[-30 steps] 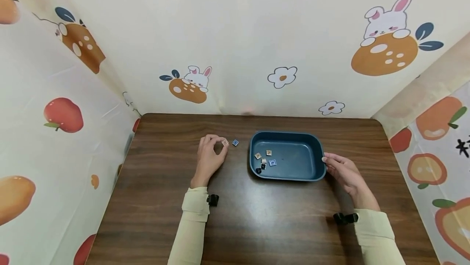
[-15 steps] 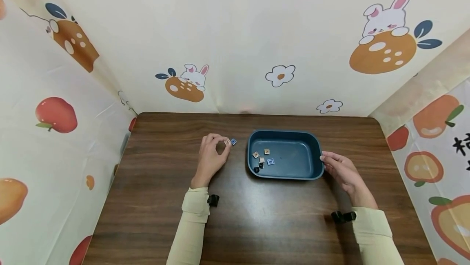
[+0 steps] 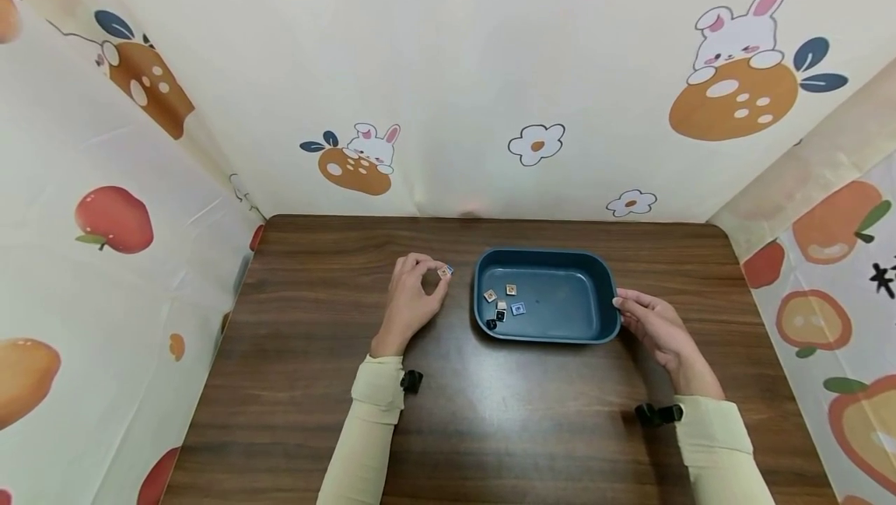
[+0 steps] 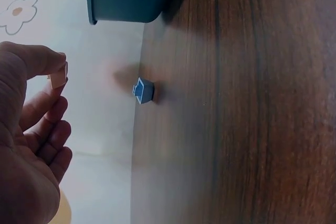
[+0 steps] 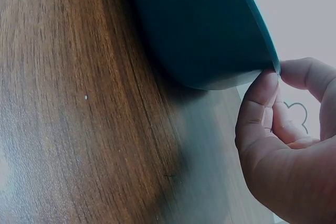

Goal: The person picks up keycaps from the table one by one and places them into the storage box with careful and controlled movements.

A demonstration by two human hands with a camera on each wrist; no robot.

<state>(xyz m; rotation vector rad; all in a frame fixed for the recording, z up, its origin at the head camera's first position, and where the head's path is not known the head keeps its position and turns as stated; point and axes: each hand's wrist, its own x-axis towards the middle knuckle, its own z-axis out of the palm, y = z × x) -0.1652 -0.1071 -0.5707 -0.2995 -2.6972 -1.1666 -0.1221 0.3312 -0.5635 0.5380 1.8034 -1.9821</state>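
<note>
Between thumb and index finger my left hand (image 3: 413,301) pinches a pale pink keycap (image 4: 58,78), held above the table. Just beyond it, a blue keycap (image 4: 144,91) stands on the wood; in the head view the left fingertips partly cover it. My right hand (image 3: 656,327) grips the right rim of a dark blue tray (image 3: 570,303), thumb on one side and fingers on the other. In the tray's left part lie several keycaps: beige ones, a light blue keycap (image 3: 517,309) and black ones, among them a black keycap (image 3: 491,324).
The brown wooden table (image 3: 532,427) ends at a printed cloth wall (image 3: 455,100) behind the tray. Similar fruit-printed sheets rise at the left and right sides. A small black camera (image 3: 411,382) sits at the left wrist, another black camera (image 3: 658,415) at the right.
My left hand, with the pink keycap, has moved a little to the right, coming over the blue keycap in the head view. The right hand stays on the tray's rim.
</note>
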